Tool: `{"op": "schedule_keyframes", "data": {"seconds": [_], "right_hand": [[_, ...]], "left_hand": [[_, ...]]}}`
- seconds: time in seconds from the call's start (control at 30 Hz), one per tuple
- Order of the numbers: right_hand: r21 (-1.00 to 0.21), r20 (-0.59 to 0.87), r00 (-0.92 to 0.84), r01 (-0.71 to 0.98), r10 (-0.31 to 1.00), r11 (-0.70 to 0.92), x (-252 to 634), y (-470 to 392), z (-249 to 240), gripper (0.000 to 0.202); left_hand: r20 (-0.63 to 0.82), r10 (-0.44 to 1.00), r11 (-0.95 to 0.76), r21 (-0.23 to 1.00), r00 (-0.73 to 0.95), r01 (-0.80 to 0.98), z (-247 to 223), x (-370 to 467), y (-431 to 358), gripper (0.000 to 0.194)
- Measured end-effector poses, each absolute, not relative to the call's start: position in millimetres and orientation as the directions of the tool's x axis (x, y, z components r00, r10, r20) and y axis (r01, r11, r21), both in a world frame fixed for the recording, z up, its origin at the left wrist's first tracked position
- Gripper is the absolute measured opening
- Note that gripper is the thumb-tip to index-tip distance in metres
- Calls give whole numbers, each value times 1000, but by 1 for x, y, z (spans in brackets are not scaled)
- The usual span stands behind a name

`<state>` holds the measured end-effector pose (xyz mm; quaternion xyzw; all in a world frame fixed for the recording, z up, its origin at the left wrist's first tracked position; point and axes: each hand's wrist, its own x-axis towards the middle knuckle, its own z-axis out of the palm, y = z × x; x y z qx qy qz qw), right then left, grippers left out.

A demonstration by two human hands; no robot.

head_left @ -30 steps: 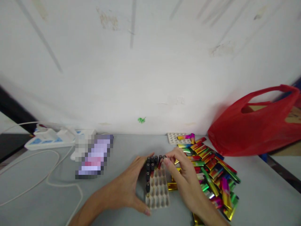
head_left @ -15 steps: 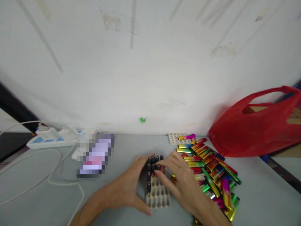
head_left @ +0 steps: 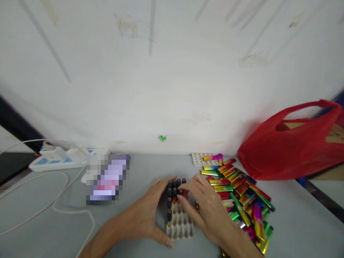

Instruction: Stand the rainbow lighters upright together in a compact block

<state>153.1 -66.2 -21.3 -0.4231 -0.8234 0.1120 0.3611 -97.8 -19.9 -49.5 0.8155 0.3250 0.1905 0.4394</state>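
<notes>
A cream-coloured moulded tray (head_left: 180, 225) with rows of small pockets lies on the grey counter (head_left: 139, 172), near the front edge and just left of a heap of shiny rainbow-coloured flat sticks (head_left: 239, 191); the left hand (head_left: 146, 213) cups the tray's left side, its fingers (head_left: 163, 186) spread and curved loosely around the edge, thumb tip down by the near corner, grasping nothing else; several black-capped pieces (head_left: 174, 188) stand upright in the tray's far rows and down its left column, with most of the nearer pockets bare; the right hand (head_left: 208, 209) lies over the tray's right side, its fingertips (head_left: 180, 195) pinched close at one of the black caps in the second row, though whether they actually grip that cap I cannot tell; a gold-coloured stick (head_left: 197, 206) peeps out beneath that hand; behind the heap, against the white wall (head_left: 172, 71), sits a second pocketed tray (head_left: 199, 158) with a coloured stick across it; a red plastic bag (head_left: 290, 150) slumps at the right, a cardboard box (head_left: 333, 132) showing through its handles; to the left lie a pixelated flat object (head_left: 107, 177), a white power strip (head_left: 57, 157) and a loose white cable (head_left: 56, 204).
</notes>
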Motion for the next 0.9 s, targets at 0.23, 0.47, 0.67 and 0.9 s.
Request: {"op": "schedule_keyframes", "data": {"seconds": [0.23, 0.47, 0.67, 0.9], "right_hand": [[-498, 579, -200, 681, 791, 536, 155, -67, -21, 17], [-162, 537, 39, 985, 843, 58, 163, -55, -38, 21], [24, 433, -11, 1000, 901, 1, 159, -57, -53, 31], [24, 348, -237, 969, 907, 244, 159, -49, -56, 50]], "left_hand": [[-11, 701, -383, 838, 713, 389, -45, -97, -21, 142], [-29, 709, -369, 836, 705, 406, -47, -99, -22, 148], [-44, 713, -356, 837, 699, 416, -48, -99, -22, 148], [-61, 714, -363, 820, 697, 443, -51, -99, -21, 150]]}}
